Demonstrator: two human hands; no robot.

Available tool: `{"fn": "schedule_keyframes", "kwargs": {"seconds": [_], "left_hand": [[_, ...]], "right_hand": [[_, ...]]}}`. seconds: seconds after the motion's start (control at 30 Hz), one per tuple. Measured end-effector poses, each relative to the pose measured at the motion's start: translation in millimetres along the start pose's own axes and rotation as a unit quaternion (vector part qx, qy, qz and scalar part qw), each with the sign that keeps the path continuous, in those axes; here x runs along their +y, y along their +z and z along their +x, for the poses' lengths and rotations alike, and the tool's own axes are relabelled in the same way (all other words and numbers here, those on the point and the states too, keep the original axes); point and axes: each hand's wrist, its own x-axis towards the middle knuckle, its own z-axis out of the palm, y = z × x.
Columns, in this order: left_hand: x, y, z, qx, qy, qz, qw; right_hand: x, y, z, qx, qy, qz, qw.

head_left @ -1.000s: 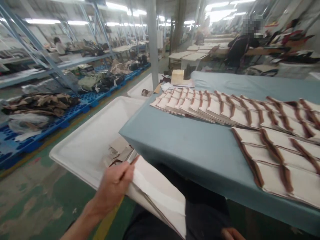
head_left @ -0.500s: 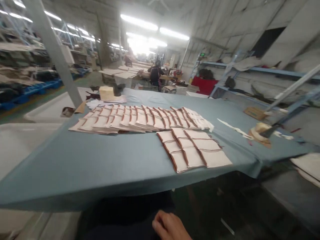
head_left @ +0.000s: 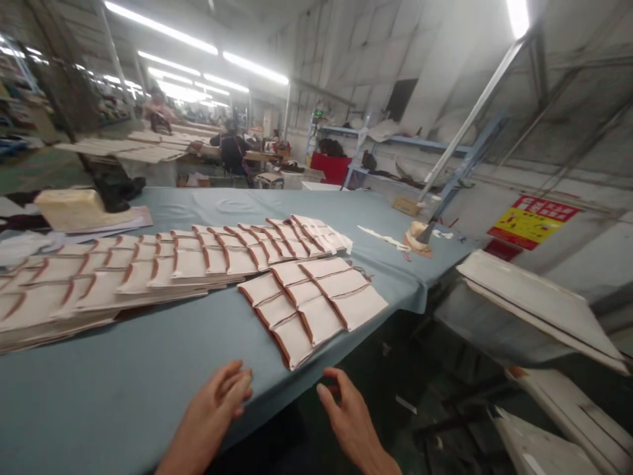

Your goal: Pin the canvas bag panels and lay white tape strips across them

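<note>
My left hand (head_left: 212, 412) lies flat and open on the blue-grey table cover (head_left: 123, 369) near its front edge, holding nothing. Beside it, at the table's edge, my right hand (head_left: 349, 419) hovers with fingers loosely curled apart, empty. Just beyond both hands lies a small fanned group of cream fabric pieces with brown trim (head_left: 311, 303). A longer overlapping row of the same pieces (head_left: 163, 267) stretches left across the table.
A pale block (head_left: 74, 208) sits on papers at the far left. Scraps and a roll of tape (head_left: 418, 239) lie at the table's far right corner. White trays (head_left: 534, 310) stand to the right. Other people work at distant tables (head_left: 232, 148).
The view has swung right from the white tray on the left. My left hand let go of the folded cream piece; both hands have come up to the table's front edge.
</note>
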Motion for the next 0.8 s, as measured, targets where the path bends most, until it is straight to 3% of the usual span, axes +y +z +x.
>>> {"fn": "schedule_keyframes", "kwargs": {"seconds": [0.1,0.2,0.27,0.33,0.53,0.67,0.73,0.8], "left_hand": [[17,46.0,37,-0.027,-0.008,0.007,1.0],[31,67.0,60,-0.049,-0.009,0.025,0.998],[36,74.0,70,-0.058,-0.008,0.038,0.998],[38,80.3,78,-0.062,-0.005,0.049,0.997],[27,93.2,83,-0.037,0.023,0.065,0.997],[11,71.1,59,-0.011,0.026,0.077,0.997],[3,41.4,40,0.002,0.021,0.083,0.996],[-3,-0.8,17,0.025,0.018,0.087,0.996]], "right_hand": [[4,-18,19,0.126,-0.068,-0.036,0.989],[0,-25,44,0.23,-0.227,-0.123,0.938],[-4,-22,64,0.228,-0.315,-0.173,0.905],[-5,-14,84,0.202,-0.355,-0.211,0.888],[6,7,121,0.177,-0.327,-0.255,0.893],[14,1,137,0.176,-0.303,-0.255,0.901],[17,-4,144,0.176,-0.286,-0.261,0.905],[20,-9,149,0.165,-0.284,-0.271,0.905]]}}
